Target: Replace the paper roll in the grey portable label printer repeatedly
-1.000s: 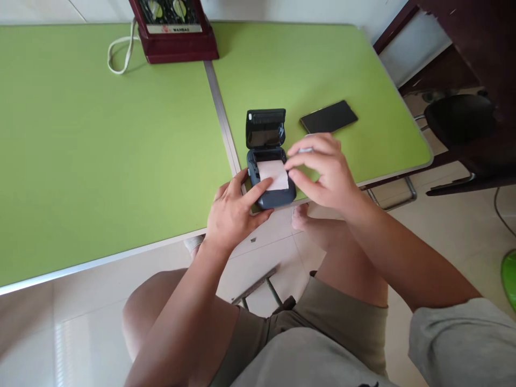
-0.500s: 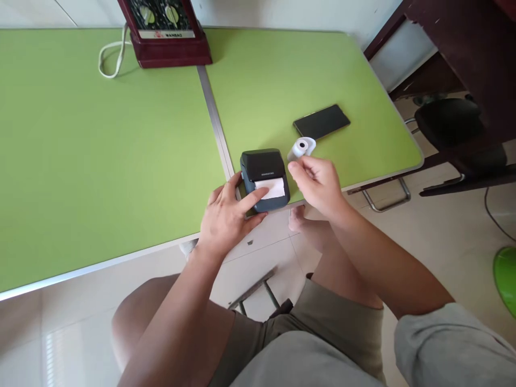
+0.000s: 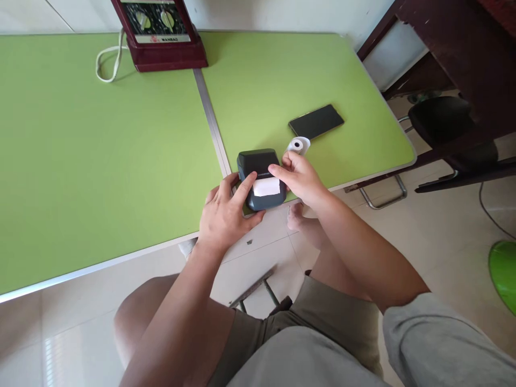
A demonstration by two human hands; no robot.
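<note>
A small dark printer (image 3: pixel 258 161) sits at the near edge of the green table (image 3: pixel 121 161), its lid down and a white paper strip (image 3: pixel 266 187) sticking out of the front. My left hand (image 3: pixel 223 215) grips its left side, index finger across the top and thumb at the front. My right hand (image 3: pixel 300 177) clasps its right side, with curled fingers pressing on the lid just above the strip. A white paper roll (image 3: pixel 298 145) lies on the table just behind my right hand, not touched.
A black phone (image 3: pixel 315 121) lies flat behind the roll. A dark red box with dials (image 3: pixel 157 32) and a white cord (image 3: pixel 107 62) stand at the table's far edge. A black chair (image 3: pixel 447 121) and dark wooden furniture are at the right, with a green object (image 3: pixel 503 271) on the floor.
The printer's lid was open with paper showing; it is now shut. My right hand let go of the paper roll behind the printer and moved onto the lid.
</note>
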